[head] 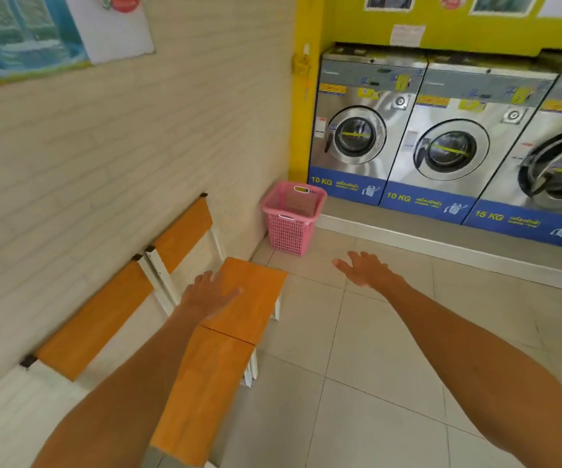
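Observation:
Both my arms reach forward in a laundromat. My left hand (210,292) hovers with fingers spread above the orange seat of a chair (256,298) and holds nothing. My right hand (365,268) is stretched out over the tiled floor, fingers straight and apart, also holding nothing. A pink plastic laundry basket (291,219) stands on the floor in the corner, beyond both hands, and looks empty from here.
Two orange chairs with white frames line the left wall (111,157). Three steel front-loading washers (354,130) stand on a raised step at the back right; the rightmost washer door (556,170) hangs ajar. Pale floor tiles (391,366) stretch between.

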`<state>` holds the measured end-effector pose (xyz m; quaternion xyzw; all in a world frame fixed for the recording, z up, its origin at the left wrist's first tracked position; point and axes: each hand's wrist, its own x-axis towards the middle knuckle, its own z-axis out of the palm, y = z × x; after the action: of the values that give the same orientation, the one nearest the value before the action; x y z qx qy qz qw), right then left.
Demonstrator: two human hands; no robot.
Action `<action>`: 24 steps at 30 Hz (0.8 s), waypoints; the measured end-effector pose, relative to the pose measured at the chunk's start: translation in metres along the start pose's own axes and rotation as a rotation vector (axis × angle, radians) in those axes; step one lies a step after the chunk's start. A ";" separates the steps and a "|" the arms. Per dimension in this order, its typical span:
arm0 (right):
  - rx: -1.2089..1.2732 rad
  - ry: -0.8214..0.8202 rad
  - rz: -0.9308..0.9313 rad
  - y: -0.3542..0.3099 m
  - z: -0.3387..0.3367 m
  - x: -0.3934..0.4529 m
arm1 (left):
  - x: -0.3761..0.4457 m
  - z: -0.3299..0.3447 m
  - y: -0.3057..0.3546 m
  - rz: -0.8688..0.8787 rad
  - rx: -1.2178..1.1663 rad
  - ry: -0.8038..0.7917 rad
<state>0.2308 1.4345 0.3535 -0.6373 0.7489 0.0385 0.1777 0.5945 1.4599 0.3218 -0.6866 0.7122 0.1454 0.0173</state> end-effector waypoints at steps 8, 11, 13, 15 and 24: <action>-0.003 0.041 0.043 0.102 -0.058 0.084 | 0.113 -0.025 0.137 0.150 0.007 0.004; -0.036 0.034 0.055 0.126 -0.078 0.122 | 0.158 -0.027 0.166 0.177 0.025 0.018; -0.041 0.029 0.055 0.140 -0.090 0.155 | 0.194 -0.027 0.182 0.195 0.048 0.036; -0.034 0.035 0.063 0.151 -0.103 0.191 | 0.234 -0.030 0.196 0.204 0.067 0.040; 0.013 0.034 0.092 0.173 -0.169 0.378 | 0.453 -0.065 0.255 0.214 0.041 0.032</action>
<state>-0.0203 1.0623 0.3630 -0.6015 0.7806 0.0308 0.1673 0.3295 1.0076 0.3290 -0.6083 0.7845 0.1208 0.0041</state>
